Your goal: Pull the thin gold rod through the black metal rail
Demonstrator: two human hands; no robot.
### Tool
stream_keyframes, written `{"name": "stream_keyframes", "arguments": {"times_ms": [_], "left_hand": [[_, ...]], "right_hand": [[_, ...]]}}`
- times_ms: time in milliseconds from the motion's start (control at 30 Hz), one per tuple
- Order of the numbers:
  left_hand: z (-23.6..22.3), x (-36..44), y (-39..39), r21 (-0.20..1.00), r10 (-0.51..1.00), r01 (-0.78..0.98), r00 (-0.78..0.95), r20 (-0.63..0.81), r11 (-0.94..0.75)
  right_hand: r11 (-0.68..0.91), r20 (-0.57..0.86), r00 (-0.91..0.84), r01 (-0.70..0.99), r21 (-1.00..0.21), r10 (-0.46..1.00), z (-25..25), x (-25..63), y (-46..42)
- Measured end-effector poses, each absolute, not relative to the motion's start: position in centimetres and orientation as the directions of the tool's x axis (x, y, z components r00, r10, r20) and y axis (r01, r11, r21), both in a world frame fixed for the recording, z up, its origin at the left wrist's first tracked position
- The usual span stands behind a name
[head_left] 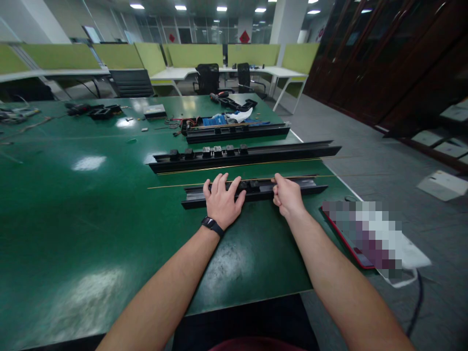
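Head view: the left hand [224,201] lay flat, fingers spread, on the nearest of three black rails [310,186]; the right hand [287,195] pinched a thin brass strip [175,185] beside it.

Both bare forearms are extending forward. The left hand [224,201] is lying palm-down, fingers spread, a dark band circling its wrist. The right hand [287,195] is curling closed, thumb pinching against forefinger.
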State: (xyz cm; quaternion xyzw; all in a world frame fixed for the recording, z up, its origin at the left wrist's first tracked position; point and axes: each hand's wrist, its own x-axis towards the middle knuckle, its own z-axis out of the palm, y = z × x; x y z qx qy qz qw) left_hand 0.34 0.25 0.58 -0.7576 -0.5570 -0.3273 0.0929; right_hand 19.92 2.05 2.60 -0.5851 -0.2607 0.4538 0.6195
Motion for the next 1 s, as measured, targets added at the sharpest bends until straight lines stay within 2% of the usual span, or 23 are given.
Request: {"name": "stream_keyframes", "arguments": {"times_ms": [1000], "left_hand": [[0.7,0.36,0.18,0.236,0.795,0.905,0.159,0.586,-0.355]], "right_hand": [[-0.095,-0.215,0.453,-0.274,-0.957,0.865,2.83,19.93,2.04]]}}
